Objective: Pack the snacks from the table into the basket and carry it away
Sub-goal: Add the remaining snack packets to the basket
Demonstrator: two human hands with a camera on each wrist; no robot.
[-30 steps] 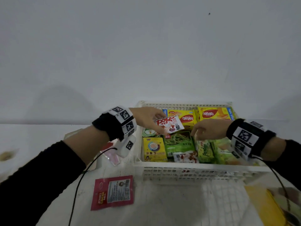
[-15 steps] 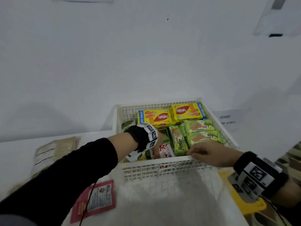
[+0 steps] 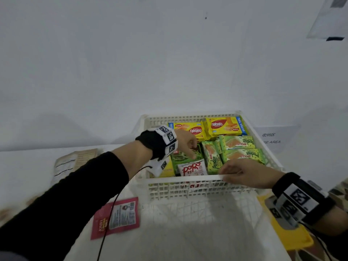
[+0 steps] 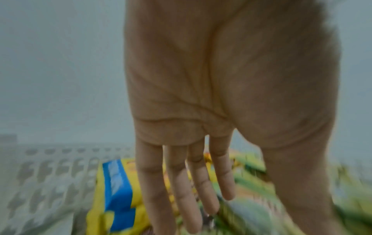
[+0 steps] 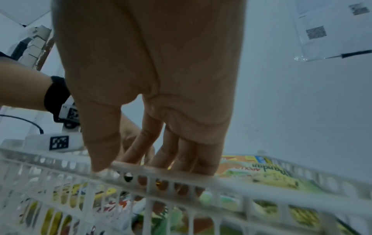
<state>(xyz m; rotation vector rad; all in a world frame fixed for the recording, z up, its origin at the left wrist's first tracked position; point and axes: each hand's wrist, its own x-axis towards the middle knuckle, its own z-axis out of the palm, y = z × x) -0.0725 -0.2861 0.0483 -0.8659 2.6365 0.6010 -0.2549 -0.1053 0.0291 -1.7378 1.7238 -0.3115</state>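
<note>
The white slotted basket [image 3: 178,179] stands on the table, filled with snacks: yellow Nabati packs [image 3: 224,125] at the back, green Pandan packs [image 3: 240,155] on the right, and a white Poro packet [image 3: 194,168] lying near the front. My left hand [image 3: 187,145] hovers inside the basket over the green packs, holding nothing; in the left wrist view its fingers [image 4: 191,198] are straight above a yellow and blue pack [image 4: 116,190]. My right hand [image 3: 235,173] grips the basket's front rim [image 5: 261,187], fingers [image 5: 191,167] inside and thumb outside.
A red snack packet [image 3: 116,217] lies on the table, left of the basket's front corner and under my left forearm. A beige packet [image 3: 75,162] lies further left. A yellow flat object [image 3: 290,234] sits at the right under my right wrist. The wall stands close behind the basket.
My left hand has let go of the Poro packet, which now lies in the basket. My right hand has left the packs and taken hold of the front rim.
</note>
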